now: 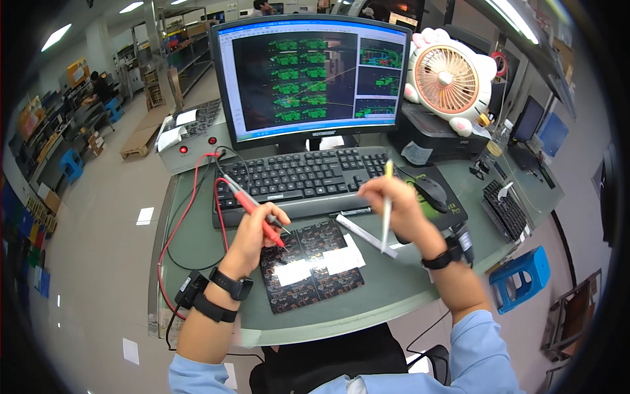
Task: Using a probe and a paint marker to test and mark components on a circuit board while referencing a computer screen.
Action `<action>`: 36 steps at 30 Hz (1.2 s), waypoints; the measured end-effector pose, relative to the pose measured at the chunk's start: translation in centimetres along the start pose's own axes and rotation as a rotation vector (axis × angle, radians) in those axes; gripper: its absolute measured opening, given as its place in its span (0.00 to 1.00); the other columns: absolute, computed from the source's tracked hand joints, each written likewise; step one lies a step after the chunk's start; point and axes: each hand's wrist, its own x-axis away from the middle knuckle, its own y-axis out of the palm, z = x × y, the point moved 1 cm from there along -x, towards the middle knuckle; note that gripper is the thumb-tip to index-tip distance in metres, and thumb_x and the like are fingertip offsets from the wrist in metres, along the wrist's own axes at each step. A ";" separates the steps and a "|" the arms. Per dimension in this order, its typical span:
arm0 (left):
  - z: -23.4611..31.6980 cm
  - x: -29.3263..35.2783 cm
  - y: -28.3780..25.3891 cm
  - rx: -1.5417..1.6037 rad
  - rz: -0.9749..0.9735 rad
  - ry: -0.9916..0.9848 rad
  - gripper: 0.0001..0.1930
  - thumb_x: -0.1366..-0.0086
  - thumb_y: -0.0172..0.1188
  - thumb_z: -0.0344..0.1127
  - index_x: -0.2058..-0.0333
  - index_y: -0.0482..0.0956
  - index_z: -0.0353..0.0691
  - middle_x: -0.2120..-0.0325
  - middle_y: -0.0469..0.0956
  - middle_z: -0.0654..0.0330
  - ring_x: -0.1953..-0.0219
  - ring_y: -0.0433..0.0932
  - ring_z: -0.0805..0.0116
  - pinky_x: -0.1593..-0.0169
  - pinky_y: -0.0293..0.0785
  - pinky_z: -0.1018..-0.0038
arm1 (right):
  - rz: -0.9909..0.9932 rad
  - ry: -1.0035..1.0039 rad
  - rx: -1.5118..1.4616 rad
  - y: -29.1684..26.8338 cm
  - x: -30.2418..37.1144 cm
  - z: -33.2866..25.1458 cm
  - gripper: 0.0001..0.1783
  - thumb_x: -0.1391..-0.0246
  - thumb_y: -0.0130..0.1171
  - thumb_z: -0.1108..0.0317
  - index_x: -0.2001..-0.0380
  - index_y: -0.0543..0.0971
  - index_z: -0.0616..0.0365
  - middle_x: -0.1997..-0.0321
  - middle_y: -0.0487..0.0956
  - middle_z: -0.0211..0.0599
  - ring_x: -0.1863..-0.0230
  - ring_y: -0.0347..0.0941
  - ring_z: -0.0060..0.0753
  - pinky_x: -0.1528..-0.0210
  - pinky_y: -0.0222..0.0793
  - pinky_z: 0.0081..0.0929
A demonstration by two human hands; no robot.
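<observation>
Just in front of the black keyboard (298,178), on the grey-green worktop (387,289), lies the dark circuit board panel (312,266) with two white paper labels (318,266) stuck across its middle. My left hand (252,236) hovers over the panel's left edge, its grip clamped on two test probes held together, a red probe (259,213) and a grey probe (252,200); both tips point down and to the right at the panel's upper left part, and I cannot tell whether they touch it. Red and black leads (187,210) trail from the probes past the left end of the keyboard toward a grey box with red buttons (187,141) behind it. My right hand (397,207) is raised beside the keyboard's right end, its grip closed on a slim yellow-and-white pen (387,210) held nearly upright. A white marker (364,235) lies on the worktop between the keyboard's front edge and the panel's right corner. Both wrists wear dark bands, and the left wrist also carries a black strap with a cord. Behind the keyboard stands a monitor (312,75) showing green board layouts on black. To the keyboard's right sits a black mouse (433,192) on its pad, and further back a pink-and-white desk fan (449,79) stands on a black box.
</observation>
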 end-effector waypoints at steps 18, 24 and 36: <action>0.5 -0.1 0.5 -0.053 -0.001 0.018 0.19 0.30 0.46 0.46 0.71 0.76 0.37 0.85 0.66 0.69 0.85 0.60 0.84 0.79 0.59 0.85 | -0.100 0.067 -0.025 2.6 3.0 1.3 0.06 0.45 0.60 0.71 0.64 0.78 0.59 0.73 0.82 0.33 0.70 0.76 0.35 0.63 0.68 0.29; 0.6 -0.1 -0.1 -0.070 -0.028 0.002 0.18 0.30 0.47 0.46 0.70 0.75 0.37 0.84 0.67 0.68 0.84 0.62 0.83 0.78 0.61 0.85 | -0.092 0.105 -0.078 2.8 2.9 1.1 0.06 0.44 0.59 0.70 0.64 0.78 0.59 0.74 0.81 0.32 0.70 0.76 0.34 0.63 0.67 0.28; -0.4 1.0 1.4 -0.225 -0.505 -0.203 0.15 0.30 0.53 0.44 0.64 0.77 0.36 0.68 0.76 0.66 0.66 0.73 0.81 0.60 0.69 0.84 | 0.176 0.203 0.060 -2.1 0.0 5.7 0.05 0.37 0.52 0.71 0.61 0.76 0.59 0.68 0.83 0.37 0.73 0.77 0.35 0.69 0.71 0.28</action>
